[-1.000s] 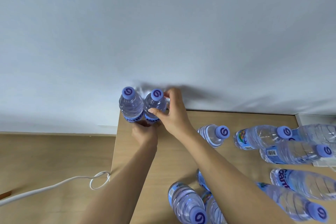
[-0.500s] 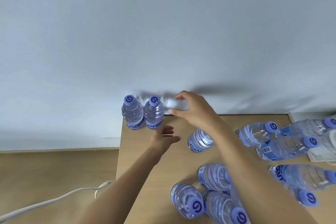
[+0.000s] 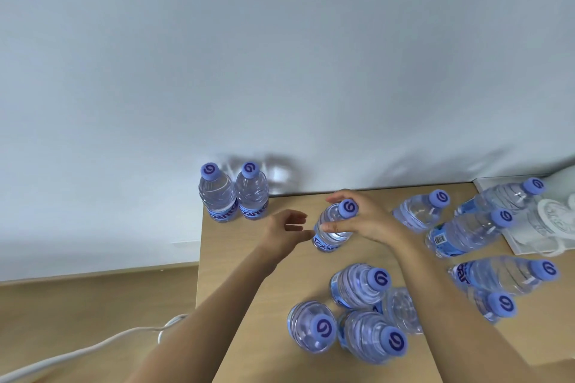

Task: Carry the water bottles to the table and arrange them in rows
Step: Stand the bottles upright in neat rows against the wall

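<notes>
1. A water bottle [image 3: 334,228] stands near the middle of the wooden bench [image 3: 236,298], leaning a little; the right hand [image 3: 370,221] grips it around the shoulder just under the blue cap, fingers [image 3: 331,227] curled round the clear body.
2. The left hand [image 3: 284,232] is just beside that bottle on its left, fingers loosely spread and holding nothing.
3. Two upright bottles [image 3: 233,196] stand touching side by side at the bench's far left corner, against the white wall [image 3: 280,56].
4. A cluster of bottles [image 3: 351,311] stands near the front edge; more loose bottles [image 3: 473,233] are on the right.
5. A white cable [image 3: 93,348] runs across the floor to the left.
</notes>
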`<state>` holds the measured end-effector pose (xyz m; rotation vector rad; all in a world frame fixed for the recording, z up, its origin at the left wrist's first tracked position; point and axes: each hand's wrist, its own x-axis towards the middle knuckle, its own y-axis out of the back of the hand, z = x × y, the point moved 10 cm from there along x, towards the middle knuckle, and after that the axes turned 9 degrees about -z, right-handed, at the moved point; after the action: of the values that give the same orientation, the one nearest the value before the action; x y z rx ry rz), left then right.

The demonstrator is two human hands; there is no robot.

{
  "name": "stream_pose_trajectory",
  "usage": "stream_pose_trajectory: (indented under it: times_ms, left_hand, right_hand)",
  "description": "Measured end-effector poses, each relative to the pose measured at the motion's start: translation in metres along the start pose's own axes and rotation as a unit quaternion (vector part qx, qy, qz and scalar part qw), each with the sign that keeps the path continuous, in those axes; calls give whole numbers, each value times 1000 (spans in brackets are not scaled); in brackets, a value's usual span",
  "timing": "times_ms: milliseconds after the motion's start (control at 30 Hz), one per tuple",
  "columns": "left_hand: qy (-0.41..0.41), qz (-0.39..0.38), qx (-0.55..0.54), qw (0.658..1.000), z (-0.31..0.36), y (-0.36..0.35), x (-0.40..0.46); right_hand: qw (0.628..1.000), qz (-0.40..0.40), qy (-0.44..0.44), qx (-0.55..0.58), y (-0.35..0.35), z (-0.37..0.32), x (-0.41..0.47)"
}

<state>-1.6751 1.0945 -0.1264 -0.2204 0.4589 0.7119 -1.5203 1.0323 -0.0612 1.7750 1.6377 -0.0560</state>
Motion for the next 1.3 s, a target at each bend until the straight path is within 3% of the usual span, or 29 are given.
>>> stream_pose_trajectory:
  times_ms: [267, 400, 533, 667, 833, 900, 1000, 1067, 1200, 1300]
  left_hand:
    - [6, -3, -11, 1000, -4, 8, -12]
    - [-3, -46, 7, 999, 8, 2, -16]
    - [-54, -138, 42, 988, 39, -17, -24]
    - [-89, -153, 14, 984, 70, -26, -40]
    - [-153, -88, -23, 984, 108, -25, -62]
    - [-168, -40, -41, 984, 115, -21, -69]
    - [-179, 43, -33, 982, 122, -12, -75]
    - [-182, 72, -3, 981, 125, -9, -78]
    - [-174, 60, 45, 982, 126, -11, -82]
    - [-171, -2, 62, 983, 129, -16, -83]
  right_hand:
    - [984, 69, 14, 161, -4, 11, 3]
    - [973, 49, 46, 220, 2, -10, -2]
    - [956, 19, 82, 282, 9, -51, -9]
    - [940, 8, 112, 322, 21, -96, -18]
    - [914, 11, 118, 389, 31, -132, -26]
    - [911, 59, 123, 389, 35, -140, -32]
    - [933, 166, 137, 290, 46, -149, -44]
    - [929, 192, 143, 282, 45, -151, -48]
    - [913, 186, 137, 336, 43, -150, -48]
    - [916, 142, 152, 343, 42, -156, -46]
